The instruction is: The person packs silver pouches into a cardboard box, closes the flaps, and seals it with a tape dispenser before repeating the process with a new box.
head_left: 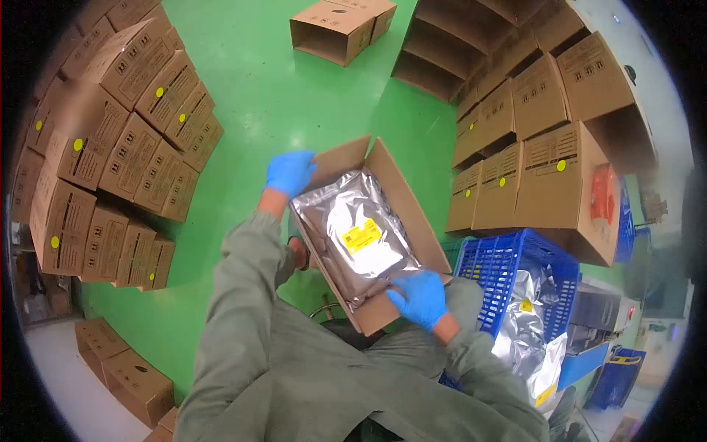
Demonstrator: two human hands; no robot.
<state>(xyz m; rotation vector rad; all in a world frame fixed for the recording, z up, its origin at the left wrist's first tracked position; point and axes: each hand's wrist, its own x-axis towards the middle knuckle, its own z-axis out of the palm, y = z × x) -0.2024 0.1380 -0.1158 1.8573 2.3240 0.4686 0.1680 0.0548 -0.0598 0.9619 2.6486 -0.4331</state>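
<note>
L hand (291, 174), upper-ctr of frame, had fingers closed on upper-left edge of cardboard box (406, 202). Silver pouch (355, 208) lay in box mid-frame, below-right of those fingers, just upper-left of R hand (421, 300), at box's lower-right end; couldn't tell if gripping.

Place: packing area, factory or warehouse type. Floor (258, 88): glossy, smooth, plain green. Left stack (132, 155): printed brown cartons, several tiers, many with round yellow stickers. Right stack (541, 96): similar cartons, tiered, some showing hollow open sides. Loose cartons (335, 16): set apart on the floor, one open-ended. Crate (490, 269): blue plastic, lattice walls, containing silver pouches (523, 331) with yellow labels. Open carton (412, 210): one silver pouch (361, 214) inside, likewise labelled. Workwear (324, 398): grey-green, long-sleeved; blue gloves on left hand (289, 174) and right hand (421, 300)
</note>
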